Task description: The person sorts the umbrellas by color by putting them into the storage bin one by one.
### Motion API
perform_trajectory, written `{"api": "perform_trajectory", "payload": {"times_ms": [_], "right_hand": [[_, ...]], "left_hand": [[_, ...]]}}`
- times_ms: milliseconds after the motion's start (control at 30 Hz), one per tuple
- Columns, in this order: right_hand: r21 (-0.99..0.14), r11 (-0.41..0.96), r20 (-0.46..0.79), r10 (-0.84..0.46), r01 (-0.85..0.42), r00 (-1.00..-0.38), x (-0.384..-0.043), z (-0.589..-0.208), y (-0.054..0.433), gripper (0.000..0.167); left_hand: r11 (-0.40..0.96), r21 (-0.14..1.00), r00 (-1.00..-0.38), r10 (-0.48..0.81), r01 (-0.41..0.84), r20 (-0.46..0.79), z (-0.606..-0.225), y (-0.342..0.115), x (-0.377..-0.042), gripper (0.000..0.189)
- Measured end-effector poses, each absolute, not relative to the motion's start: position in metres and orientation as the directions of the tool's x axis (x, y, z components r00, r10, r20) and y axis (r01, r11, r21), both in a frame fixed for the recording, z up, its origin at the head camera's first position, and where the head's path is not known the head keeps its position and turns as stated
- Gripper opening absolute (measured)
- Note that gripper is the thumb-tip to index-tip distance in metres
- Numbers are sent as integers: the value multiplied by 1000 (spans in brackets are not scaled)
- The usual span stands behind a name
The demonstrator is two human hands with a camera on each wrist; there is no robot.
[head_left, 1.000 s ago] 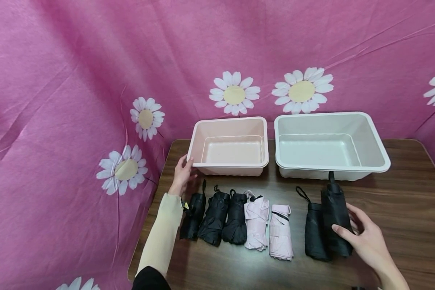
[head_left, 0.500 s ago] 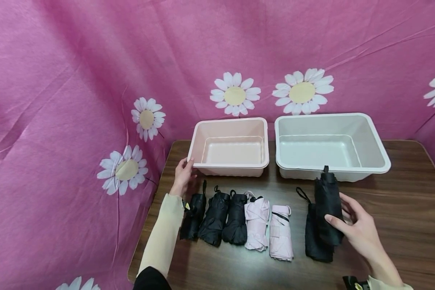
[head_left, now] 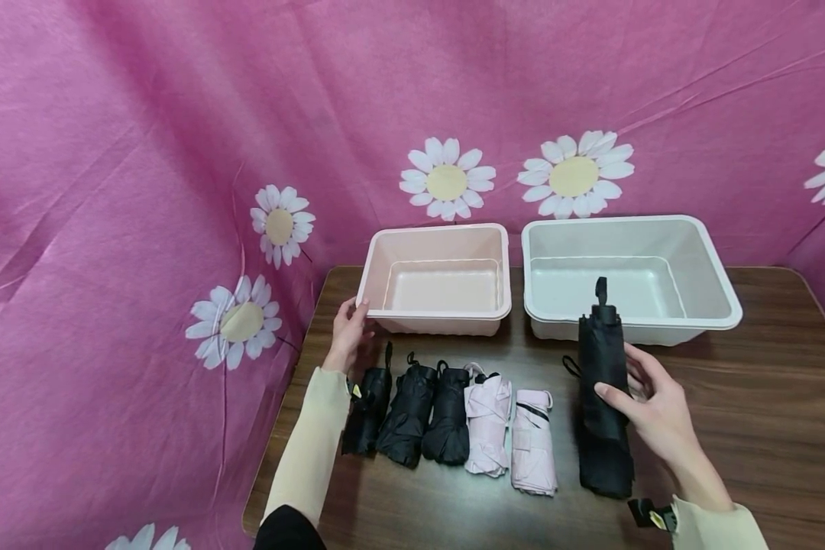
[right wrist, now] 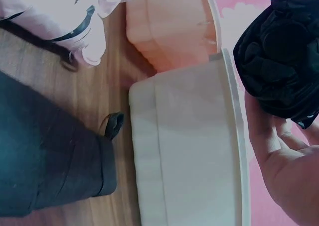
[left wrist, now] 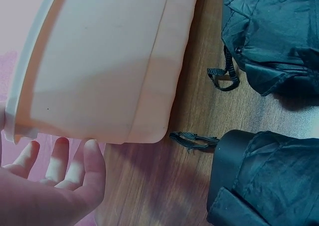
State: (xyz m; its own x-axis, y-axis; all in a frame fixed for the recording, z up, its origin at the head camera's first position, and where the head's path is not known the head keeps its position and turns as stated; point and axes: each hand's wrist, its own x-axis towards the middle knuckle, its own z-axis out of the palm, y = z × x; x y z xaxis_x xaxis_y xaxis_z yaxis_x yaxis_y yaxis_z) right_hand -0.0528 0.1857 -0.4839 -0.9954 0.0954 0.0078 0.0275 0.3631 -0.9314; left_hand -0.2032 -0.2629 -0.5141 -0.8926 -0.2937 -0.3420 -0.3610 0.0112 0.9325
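A folded black umbrella (head_left: 600, 344) is in my right hand (head_left: 656, 409), thumb in front and fingers behind. It is raised over another folded black umbrella (head_left: 605, 467), most of which it hides in the head view. The right wrist view shows the held umbrella (right wrist: 281, 52) end-on, higher than the side of the white bin (right wrist: 194, 146). My left hand (head_left: 347, 334) holds the front left corner of the pink bin (head_left: 447, 315). In the left wrist view its fingers (left wrist: 94, 159) curl against the bin's end, with the thumb by the rim.
Left of centre, a row on the wooden table (head_left: 784, 397) has three folded black umbrellas, one being the middle umbrella (head_left: 407, 412). Two pale pink umbrellas, including the rightmost umbrella (head_left: 532, 451), continue it. Behind the bins hangs a pink flowered cloth (head_left: 357, 99).
My right hand has lifted the black umbrella from beside the other one and moved it leftward and toward the white bin. My left hand has stayed at the pink bin's corner.
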Motion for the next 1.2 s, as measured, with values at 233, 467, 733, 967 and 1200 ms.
{"api": "perform_trajectory", "payload": {"times_ms": [233,467,733,967,1200], "right_hand": [[-934,357,9,90,23,-996,-65,-474,173,67],[-946,323,10,92,20,-996,-80,-465,158,69],[-973,231,12,73,5,-997,-98,-454,145,67],[-995,101,33,81,-25,-996,-115,-447,135,65],[-999,-36,-13,69,11,-998,-131,-442,127,65]], "left_hand": [[5,929,-889,-293,-370,-352,-513,-265,-203,49],[3,929,-893,-279,-369,-354,-512,-266,-202,50],[-2,929,-895,-268,-370,-357,-510,-264,-200,48],[7,927,-893,-268,-376,-360,-509,-265,-199,49],[25,925,-897,-255,-380,-361,-504,-264,-198,50]]}}
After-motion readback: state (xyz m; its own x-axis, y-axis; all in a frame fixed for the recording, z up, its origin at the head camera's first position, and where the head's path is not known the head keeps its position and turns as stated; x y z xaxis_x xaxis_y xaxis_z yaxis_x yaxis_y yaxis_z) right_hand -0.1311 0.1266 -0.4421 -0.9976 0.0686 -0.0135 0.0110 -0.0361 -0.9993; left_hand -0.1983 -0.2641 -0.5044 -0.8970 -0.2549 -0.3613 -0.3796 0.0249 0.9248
